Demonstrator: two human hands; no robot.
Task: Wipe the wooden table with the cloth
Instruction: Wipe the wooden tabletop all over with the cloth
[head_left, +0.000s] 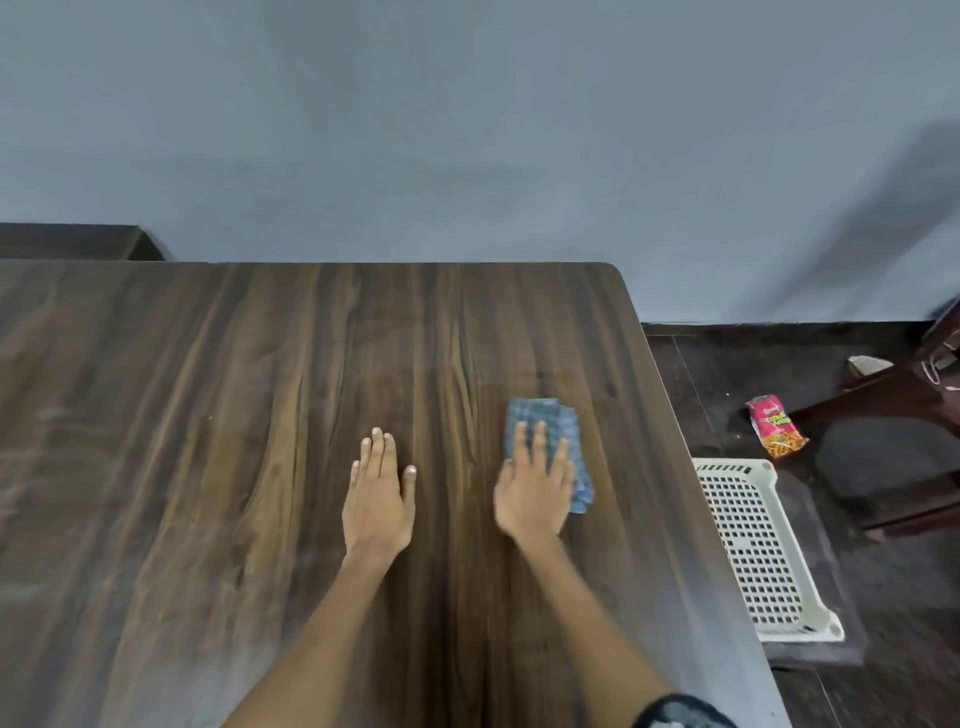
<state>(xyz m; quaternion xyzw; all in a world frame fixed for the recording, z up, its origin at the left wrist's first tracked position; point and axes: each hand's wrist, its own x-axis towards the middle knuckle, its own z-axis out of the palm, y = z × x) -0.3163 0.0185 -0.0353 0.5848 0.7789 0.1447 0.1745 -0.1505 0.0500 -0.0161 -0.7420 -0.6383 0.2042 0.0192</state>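
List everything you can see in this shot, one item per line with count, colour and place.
dark brown wooden table: one, fills the left and centre.
blue checked folded cloth: one, on the table near its right edge, under the right hand.
white perforated plastic basket: one, on the floor right of the table.
red and green snack packet: one, on the dark floor beyond the basket.
dark wooden chair: one, partly in view at far right.
grey-blue wall: behind the table.
left hand: flat on the table, fingers straight.
right hand: pressing the cloth, fingers spread.

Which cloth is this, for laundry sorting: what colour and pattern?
Blue checked cloth, head view.
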